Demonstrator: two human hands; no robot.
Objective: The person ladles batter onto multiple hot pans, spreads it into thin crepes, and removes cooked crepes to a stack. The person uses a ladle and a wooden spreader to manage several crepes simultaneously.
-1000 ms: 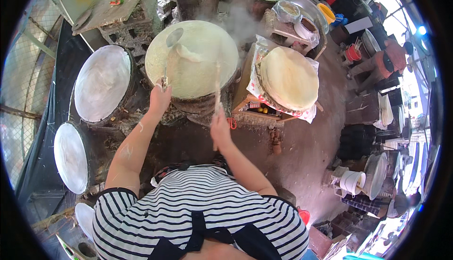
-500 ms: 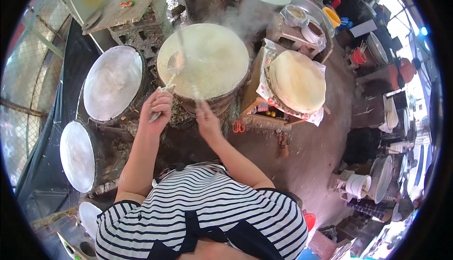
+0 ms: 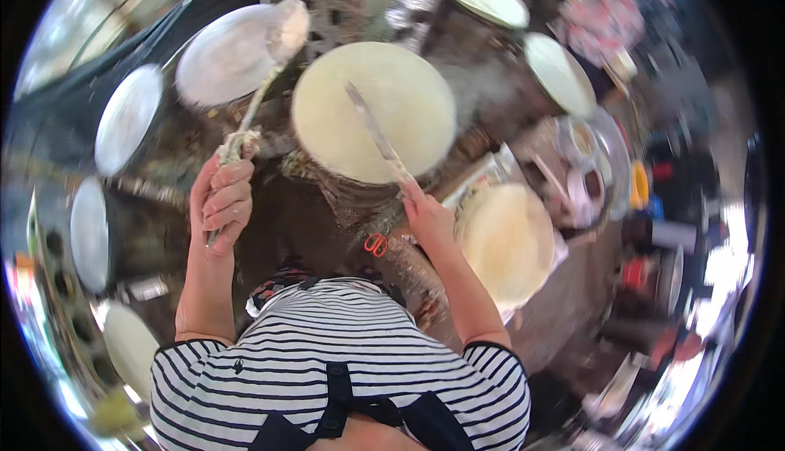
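My left hand (image 3: 222, 197) is closed round the handle of a ladle (image 3: 288, 27), with pale cloth or batter bunched where the handle leaves my fist. The ladle's batter-coated bowl is over the right end of a whitish round griddle (image 3: 221, 58) at the upper left. In front of me a round griddle (image 3: 335, 116) carries a smooth, pale yellow sheet of batter. My right hand (image 3: 427, 218) grips a long, thin spatula (image 3: 372, 124), slanting across that sheet with its tip near the middle; whether it touches is unclear.
A stack of thin round pancakes (image 3: 504, 242) stands at my right. Red-handled scissors (image 3: 376, 245) hang below the middle griddle. More pale griddles (image 3: 129, 120) line the left side, and others (image 3: 560, 73) stand at the upper right. Bowls (image 3: 585, 185) sit beyond the stack.
The ladle has moved from over the middle griddle to the left griddle. The spatula, blurred before, now slants over the batter. My hands are farther apart, and the view has turned.
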